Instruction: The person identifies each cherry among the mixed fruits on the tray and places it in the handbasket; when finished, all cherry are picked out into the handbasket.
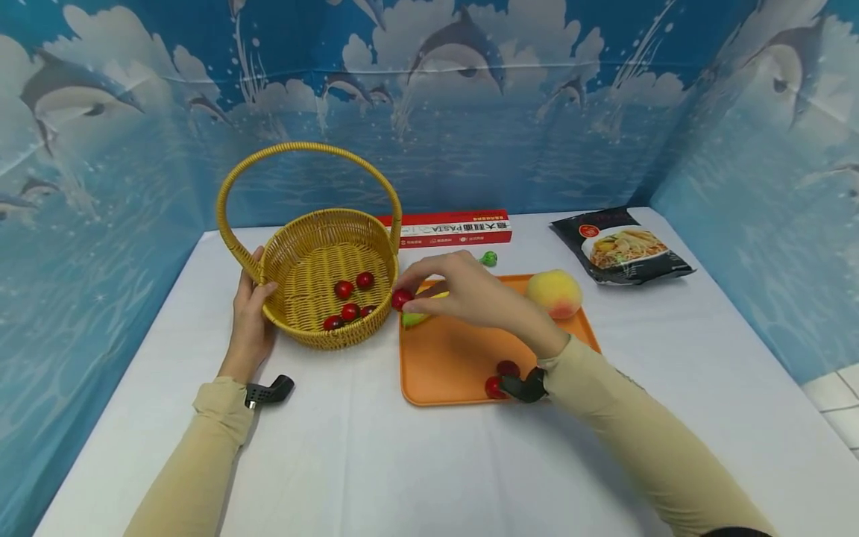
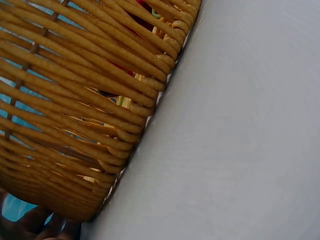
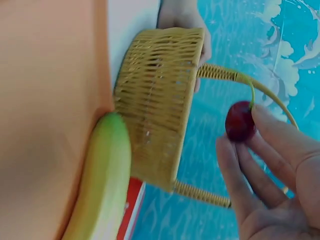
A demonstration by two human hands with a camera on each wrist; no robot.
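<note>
My right hand (image 1: 463, 291) pinches a dark red cherry (image 3: 240, 121) by thumb and fingertips, its green stem upright in the right wrist view. In the head view that hand is just beside the right rim of a yellow wicker basket (image 1: 315, 339) with a tall hoop handle. Several cherries (image 1: 344, 289) lie inside the basket. My left hand (image 1: 251, 321) grips the basket's left side, thumb over the rim near the handle's foot. Two more cherries (image 1: 508, 368) are on an orange tray (image 1: 443, 373), partly hidden by the right wrist camera. A banana (image 3: 102, 175) lies at the tray's left side.
A peach (image 1: 554, 293) sits at the tray's back right. Behind stand a red pasta box (image 1: 456, 228) and a black noodle packet (image 1: 620, 246). A small green item (image 1: 488, 259) lies behind the tray. A dolphin-print curtain (image 1: 436, 149) borders the white table.
</note>
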